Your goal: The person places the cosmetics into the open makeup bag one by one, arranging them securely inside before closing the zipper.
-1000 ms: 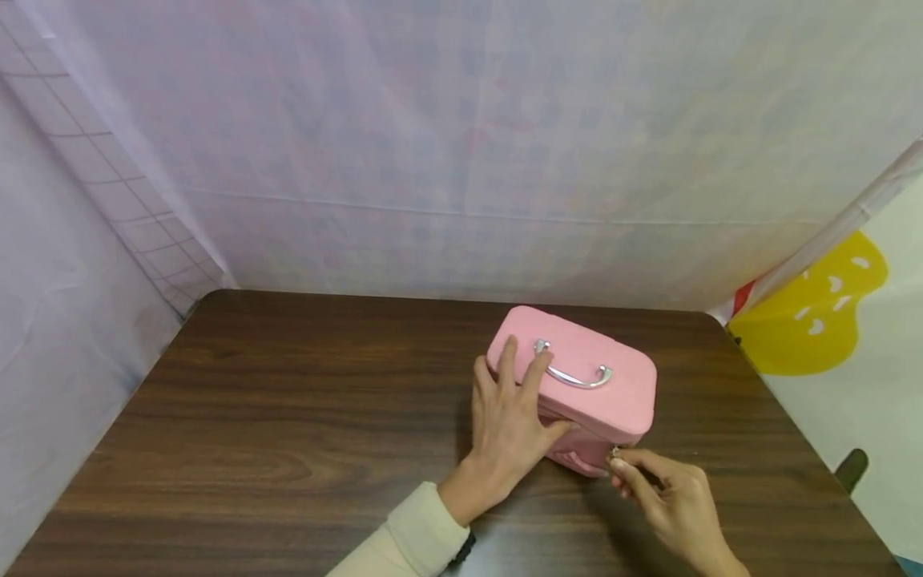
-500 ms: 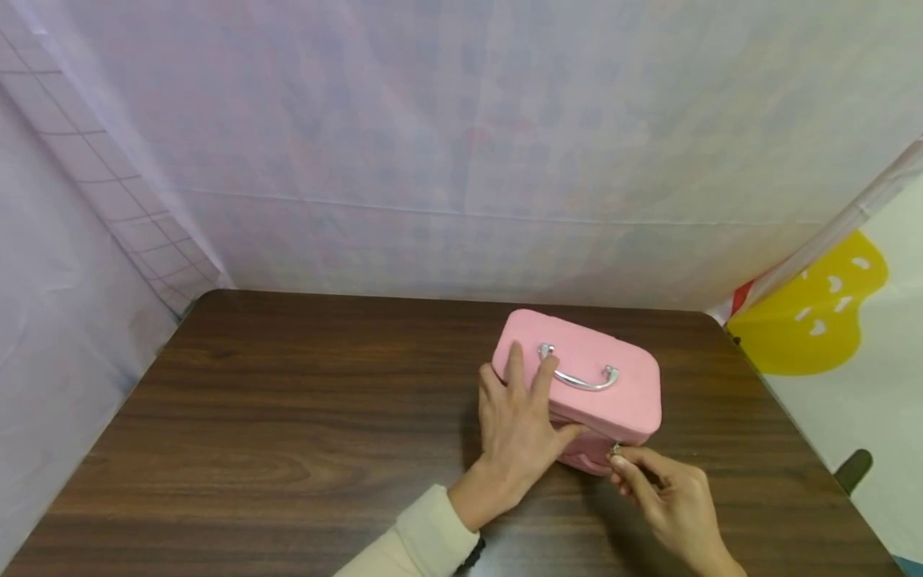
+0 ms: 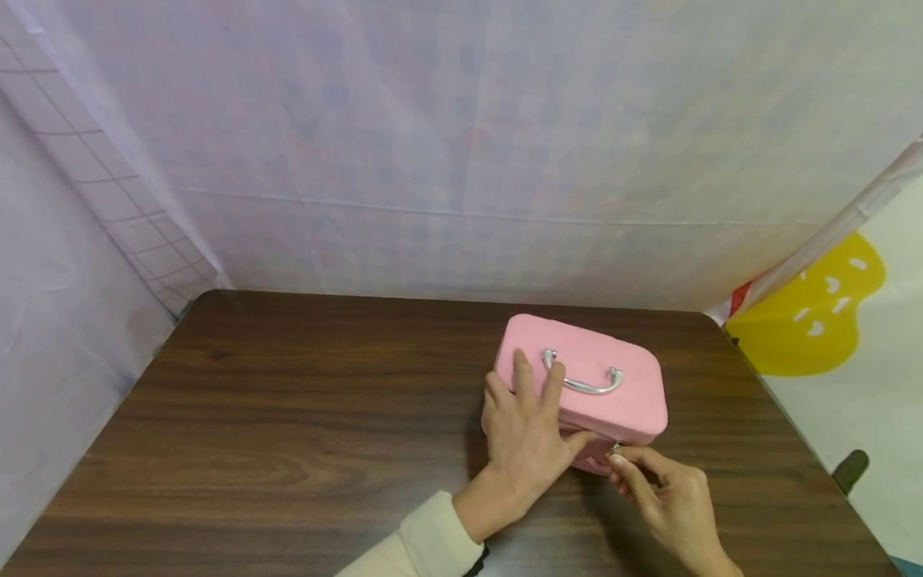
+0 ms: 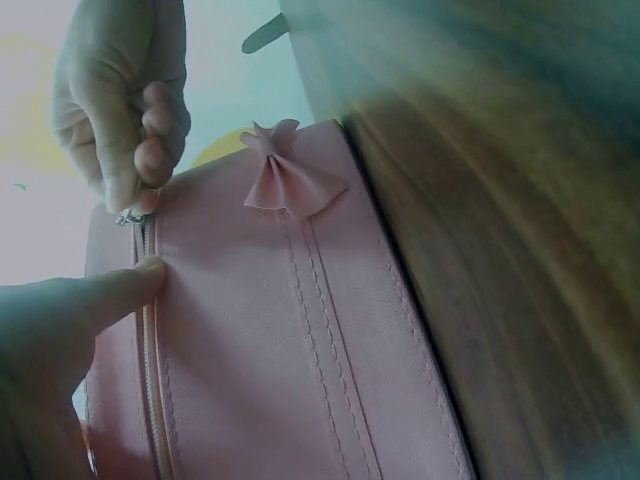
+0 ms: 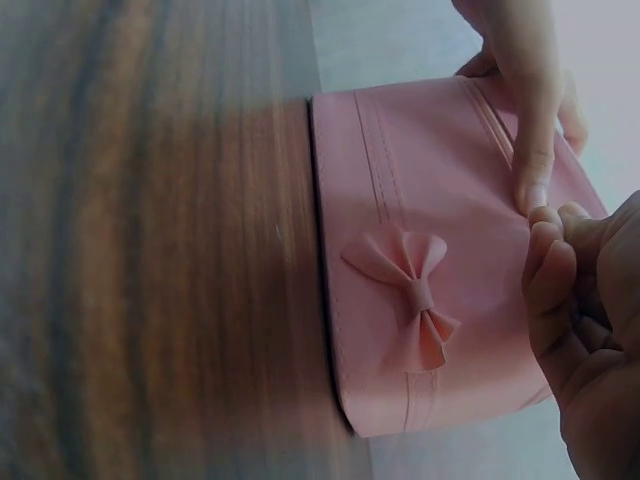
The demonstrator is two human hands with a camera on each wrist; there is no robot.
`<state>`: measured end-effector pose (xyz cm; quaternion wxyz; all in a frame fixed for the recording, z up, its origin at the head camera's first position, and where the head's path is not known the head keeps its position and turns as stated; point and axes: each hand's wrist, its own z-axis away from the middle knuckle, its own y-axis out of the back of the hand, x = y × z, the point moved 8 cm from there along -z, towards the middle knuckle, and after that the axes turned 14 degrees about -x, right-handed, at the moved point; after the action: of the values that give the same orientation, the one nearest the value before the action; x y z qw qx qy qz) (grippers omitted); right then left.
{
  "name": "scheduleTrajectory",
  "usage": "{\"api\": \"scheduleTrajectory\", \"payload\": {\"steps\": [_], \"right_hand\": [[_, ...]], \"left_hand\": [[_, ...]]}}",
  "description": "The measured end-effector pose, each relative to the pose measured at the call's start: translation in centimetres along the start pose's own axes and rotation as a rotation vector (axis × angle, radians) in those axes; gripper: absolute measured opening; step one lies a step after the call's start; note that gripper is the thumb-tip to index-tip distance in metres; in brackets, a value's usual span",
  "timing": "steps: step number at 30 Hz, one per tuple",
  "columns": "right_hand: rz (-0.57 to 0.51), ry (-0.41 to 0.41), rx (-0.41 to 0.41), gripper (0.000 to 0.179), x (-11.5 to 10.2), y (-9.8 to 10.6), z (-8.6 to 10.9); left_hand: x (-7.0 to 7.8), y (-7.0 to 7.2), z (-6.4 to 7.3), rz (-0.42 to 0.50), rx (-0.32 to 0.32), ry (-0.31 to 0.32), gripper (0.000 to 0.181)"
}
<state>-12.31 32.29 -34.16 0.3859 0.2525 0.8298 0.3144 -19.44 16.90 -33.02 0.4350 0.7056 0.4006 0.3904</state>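
A pink case with a curved silver handle on its lid stands at the right of the table. My left hand rests on the lid's left part with fingers spread, its thumb pressing the front side beside the zipper. At the front right corner, my right hand pinches the metal zipper pull between thumb and forefinger. The zipper pull is mostly covered by those fingertips. A pink bow decorates the case's front, below the zipper line.
The dark wood-grain table extends to the left of the case. Pale curtains hang behind it. Beyond the right edge, a yellow shape shows on a white surface.
The case has shifted slightly right and toward me, and my left hand has moved along with it. My right hand stays almost in place, pinching the zipper pull.
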Motion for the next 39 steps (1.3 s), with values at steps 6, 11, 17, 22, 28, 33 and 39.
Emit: {"api": "scheduleTrajectory", "payload": {"steps": [6, 11, 17, 22, 28, 33, 39], "right_hand": [[0.046, -0.045, 0.002, 0.028, -0.2, 0.5, -0.1], [0.027, -0.101, -0.024, 0.025, 0.4, 0.5, 0.0], [0.044, -0.112, -0.03, 0.026, 0.7, 0.3, 0.4], [0.056, -0.105, -0.035, 0.026, 0.6, 0.3, 0.6], [0.056, -0.049, -0.017, 0.025, 0.2, 0.4, 0.3], [0.049, 0.005, 0.002, 0.024, -0.2, 0.6, 0.3], [0.025, 0.002, 0.006, 0.028, -0.1, 0.9, 0.4]], "left_hand": [[0.0, 0.8, -0.1, -0.076, 0.067, -0.085, 0.1], [-1.1, 1.4, -0.7, -0.014, -0.029, -0.209, 0.093], [-3.5, 0.9, -2.0, 0.18, -0.261, -0.442, 0.091], [-5.1, 0.3, -2.7, 0.281, -0.319, -0.522, 0.089], [-5.8, 0.1, -3.2, 0.241, -0.174, -0.481, 0.086], [-5.6, 0.3, -3.2, 0.231, -0.092, -0.464, 0.084], [-5.1, 0.4, -2.9, 0.24, -0.026, -0.438, 0.082]]}}
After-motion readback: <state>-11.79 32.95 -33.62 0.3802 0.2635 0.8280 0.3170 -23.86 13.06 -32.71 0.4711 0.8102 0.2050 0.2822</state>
